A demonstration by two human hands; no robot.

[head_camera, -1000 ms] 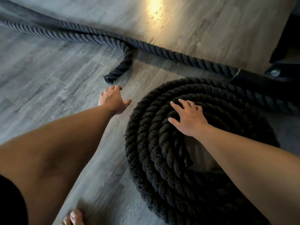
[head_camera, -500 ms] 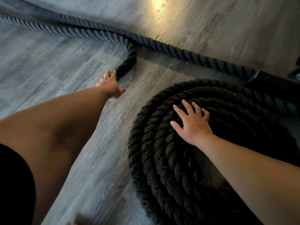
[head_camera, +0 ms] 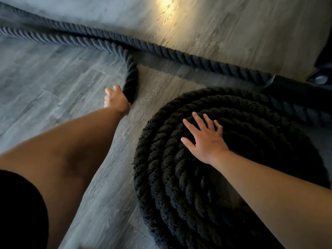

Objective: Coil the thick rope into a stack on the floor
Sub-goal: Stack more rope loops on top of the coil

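The thick black rope is wound into a flat round coil (head_camera: 161,159) on the grey wood floor at the lower right. My right hand (head_camera: 204,141) rests flat on top of the coil with its fingers spread. Two long runs of the rope (head_camera: 179,54) stretch from the far left across the floor. One run bends down into a loose end (head_camera: 132,81) at the centre left. My left hand (head_camera: 115,99) is stretched out to that end and grips it, fingers curled. The rope hides the thumb side.
A dark sleeved section of the rope (head_camera: 291,87) lies at the right, next to a dark object with a metal bolt (head_camera: 320,79). Bare grey floor planks (head_camera: 53,83) lie to the left of the coil. A bright patch of light falls on the far floor.
My left hand has reached forward from the open floor to the loose rope end and closed on it. My right hand has stayed flat on the coil.
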